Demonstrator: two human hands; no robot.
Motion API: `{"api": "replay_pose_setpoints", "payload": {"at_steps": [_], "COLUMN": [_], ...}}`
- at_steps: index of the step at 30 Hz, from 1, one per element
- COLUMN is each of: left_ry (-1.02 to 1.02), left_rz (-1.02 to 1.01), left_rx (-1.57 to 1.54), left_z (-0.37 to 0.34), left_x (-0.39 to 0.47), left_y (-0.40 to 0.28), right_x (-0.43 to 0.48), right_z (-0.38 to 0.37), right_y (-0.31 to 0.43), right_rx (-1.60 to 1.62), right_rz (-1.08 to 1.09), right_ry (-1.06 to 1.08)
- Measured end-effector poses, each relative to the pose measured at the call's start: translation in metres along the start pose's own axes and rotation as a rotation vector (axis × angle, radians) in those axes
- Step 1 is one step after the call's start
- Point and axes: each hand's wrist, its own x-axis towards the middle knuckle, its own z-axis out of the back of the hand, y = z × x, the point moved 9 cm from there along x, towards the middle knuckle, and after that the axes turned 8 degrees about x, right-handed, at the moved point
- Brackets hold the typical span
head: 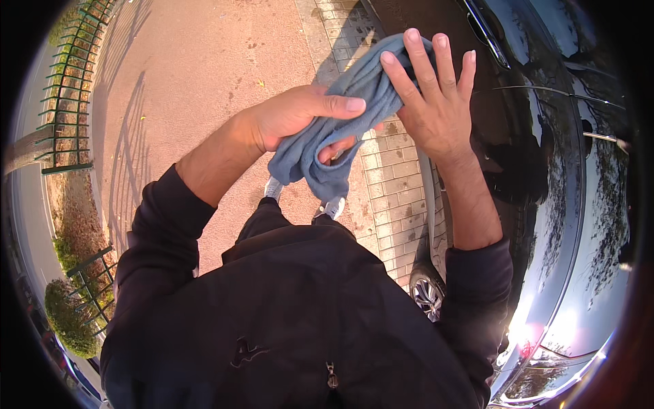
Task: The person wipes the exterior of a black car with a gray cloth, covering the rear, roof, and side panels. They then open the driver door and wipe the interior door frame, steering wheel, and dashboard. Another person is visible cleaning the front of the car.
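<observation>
A blue-grey cloth (332, 122), bunched and folded into a long bundle, hangs in the air in front of my body. My left hand (294, 115) grips its middle, thumb pressed on top. Some fingers show through a gap in the folds below. At the cloth's upper end, my right hand (439, 102) lies against the fabric with its back towards me and its fingers spread. Its thumb cannot be made out clearly. The lower end of the cloth droops in loose loops above my shoes.
A glossy dark car (552, 204) stands close on my right, with a door handle (490, 36) and a wheel (428, 294) in view. Paving bricks (393, 179) run beside it. On the left are a green metal fence (69, 102), a tree trunk (30, 148) and a bush (69, 317).
</observation>
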Motion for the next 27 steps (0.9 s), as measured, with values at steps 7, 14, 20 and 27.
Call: {"api": "replay_pose_setpoints", "payload": {"at_steps": [7,14,20,27], "left_ry": [-0.359,-0.561,-0.655,0.147], "left_rz": [0.22,-0.199,0.006,0.254], "left_rx": [1.273,1.861,1.283,0.187], "left_z": [0.003,-0.038,-0.032,-0.052], "left_x": [0.043,0.054,0.05,0.032], "left_y": [0.005,0.038,0.071,0.067], "right_x": [-0.016,-0.164,-0.166,-0.098], "right_z": [-0.008,-0.104,-0.058,0.018], "right_y": [-0.029,0.015,0.0,0.021], "right_rx": [0.266,1.98,2.198,0.338], "right_rz": [0.081,-1.149,-1.447,0.019], "right_ry": [0.149,0.642,-0.458,-0.157]}}
